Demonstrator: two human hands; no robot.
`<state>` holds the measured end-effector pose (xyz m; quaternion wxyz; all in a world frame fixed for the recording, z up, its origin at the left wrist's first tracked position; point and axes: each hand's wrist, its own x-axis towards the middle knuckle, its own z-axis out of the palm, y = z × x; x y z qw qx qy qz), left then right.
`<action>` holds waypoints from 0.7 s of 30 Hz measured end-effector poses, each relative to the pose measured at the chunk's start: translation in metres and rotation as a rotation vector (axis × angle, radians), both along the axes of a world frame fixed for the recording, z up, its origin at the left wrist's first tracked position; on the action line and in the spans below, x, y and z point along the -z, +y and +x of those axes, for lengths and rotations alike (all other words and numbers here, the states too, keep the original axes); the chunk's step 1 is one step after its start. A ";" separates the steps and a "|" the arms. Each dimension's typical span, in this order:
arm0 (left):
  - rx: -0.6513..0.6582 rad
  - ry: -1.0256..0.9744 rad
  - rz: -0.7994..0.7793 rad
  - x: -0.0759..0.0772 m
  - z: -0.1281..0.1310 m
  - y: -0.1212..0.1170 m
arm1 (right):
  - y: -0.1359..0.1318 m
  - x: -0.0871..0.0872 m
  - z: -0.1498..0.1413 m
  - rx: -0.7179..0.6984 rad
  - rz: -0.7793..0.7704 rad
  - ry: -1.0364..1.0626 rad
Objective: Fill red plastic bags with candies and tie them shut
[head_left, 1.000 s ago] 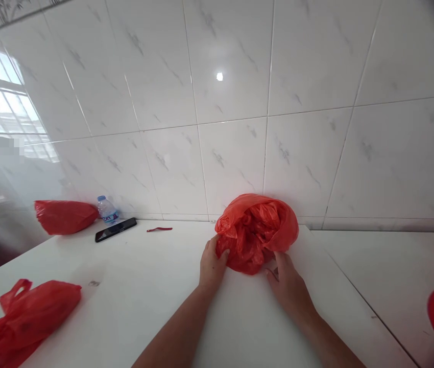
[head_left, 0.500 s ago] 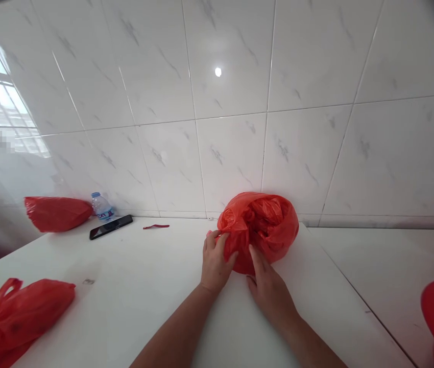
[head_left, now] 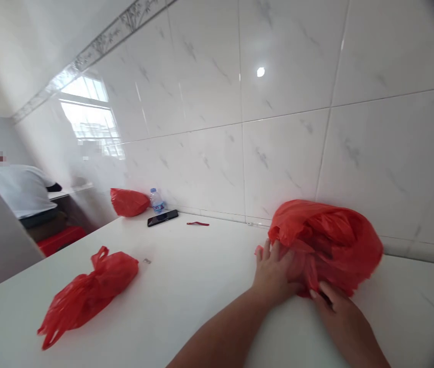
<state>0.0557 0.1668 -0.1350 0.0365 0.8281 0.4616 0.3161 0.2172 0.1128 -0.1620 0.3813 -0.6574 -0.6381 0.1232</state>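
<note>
A large, crumpled red plastic bag [head_left: 339, 255] lies on the white tabletop [head_left: 194, 286] against the tiled wall, its opening gathered into loose folds. My left hand [head_left: 272, 276] rests on the bag's near left side with fingers spread, and thin red film partly covers its index finger and thumb. At the bag's near edge, my right hand [head_left: 341, 314] pinches a fold of plastic between thumb and forefinger. Its other fingers are curled and mostly hidden.
Farther left lie a tied red bag [head_left: 94, 286], a dark phone [head_left: 162, 218] and a thin red strip [head_left: 197, 223]. Another red bag [head_left: 128, 202] and a water bottle [head_left: 156, 201] stand by the wall. A person [head_left: 20, 189] in white sits beyond the table.
The view has swung left, bringing the seated person into sight. My right hand has closed on a fold of the bag, and the bag looks more spread out.
</note>
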 end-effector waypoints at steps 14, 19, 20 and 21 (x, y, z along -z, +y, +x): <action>-0.122 -0.167 -0.028 -0.008 0.001 0.023 | -0.001 0.000 -0.002 0.008 0.230 0.078; -0.042 -0.194 0.123 -0.018 -0.002 0.013 | 0.000 -0.006 -0.004 0.154 0.295 0.122; -0.016 -0.232 0.112 -0.019 -0.002 0.012 | -0.001 -0.007 -0.006 0.156 0.299 0.120; 0.006 -0.289 0.087 -0.019 -0.001 0.011 | -0.003 -0.009 -0.008 0.145 0.298 0.117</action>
